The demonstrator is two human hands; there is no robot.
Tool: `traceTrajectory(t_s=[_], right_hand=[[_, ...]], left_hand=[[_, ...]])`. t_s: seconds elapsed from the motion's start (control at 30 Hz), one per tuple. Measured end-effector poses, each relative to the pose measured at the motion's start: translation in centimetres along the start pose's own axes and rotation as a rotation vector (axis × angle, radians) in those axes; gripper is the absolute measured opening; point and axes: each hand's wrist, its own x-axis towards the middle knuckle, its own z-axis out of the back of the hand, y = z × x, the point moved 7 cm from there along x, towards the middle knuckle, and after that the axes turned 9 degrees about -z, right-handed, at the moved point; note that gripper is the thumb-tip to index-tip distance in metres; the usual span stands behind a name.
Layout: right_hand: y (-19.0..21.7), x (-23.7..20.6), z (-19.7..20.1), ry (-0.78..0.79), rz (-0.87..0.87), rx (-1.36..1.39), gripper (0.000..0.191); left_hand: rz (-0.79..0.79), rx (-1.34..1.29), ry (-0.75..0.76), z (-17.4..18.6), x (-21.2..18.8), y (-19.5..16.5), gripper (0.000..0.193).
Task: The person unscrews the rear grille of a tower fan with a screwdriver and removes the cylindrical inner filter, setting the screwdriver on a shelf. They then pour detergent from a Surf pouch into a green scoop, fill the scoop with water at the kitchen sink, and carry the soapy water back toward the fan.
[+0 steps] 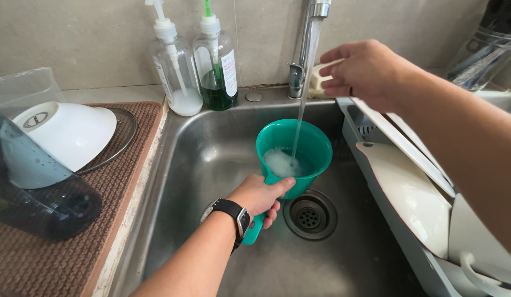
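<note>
My left hand (261, 196), with a black watch on the wrist, grips the handle of a green plastic cup (294, 148) held over the steel sink (211, 143). A stream of water (302, 99) falls from the tap (310, 33) into the cup, which holds foamy water. My right hand (360, 71) reaches to the back of the sink rim, its fingers on a white tap lever (320, 81) beside the tap.
Two pump bottles stand at the back, one clear (174, 66), one with green liquid (217, 66). An upturned white bowl (68, 132) and dark container (41, 203) rest on a brown mat (57, 264). A grey rack (376, 198) holds white dishes (415, 198). Drain (310, 215) below.
</note>
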Motion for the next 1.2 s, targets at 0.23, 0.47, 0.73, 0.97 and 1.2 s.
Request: traceTrajectory(t_s=[0.23, 0.47, 0.73, 0.97, 1.2], right_hand=[[1.1, 1.6, 0.3, -0.126, 0.105, -0.584, 0.059], [0.7, 1.6, -1.7, -0.098, 0.094, -0.826, 0.071], [0.8, 2.1, -2.4, -0.070, 0.234, -0.994, 0.087], [-0.4, 3.6, -2.3, -0.040, 0.187, -1.099, 0.086], [0.0, 3.2, -2.8, -0.044, 0.272, -1.124, 0.085]], left_hand=[[0.001, 0.012, -0.005, 0.1, -0.1, 0.1, 0.042], [-0.012, 0.043, -0.010, 0.1, 0.0, 0.0, 0.043], [-0.049, 0.066, -0.017, 0.3, 0.1, 0.1, 0.047], [-0.059, 0.091, -0.006, 0.3, 0.2, 0.1, 0.048], [-0.045, 0.078, -0.008, 0.3, 0.1, 0.1, 0.047]])
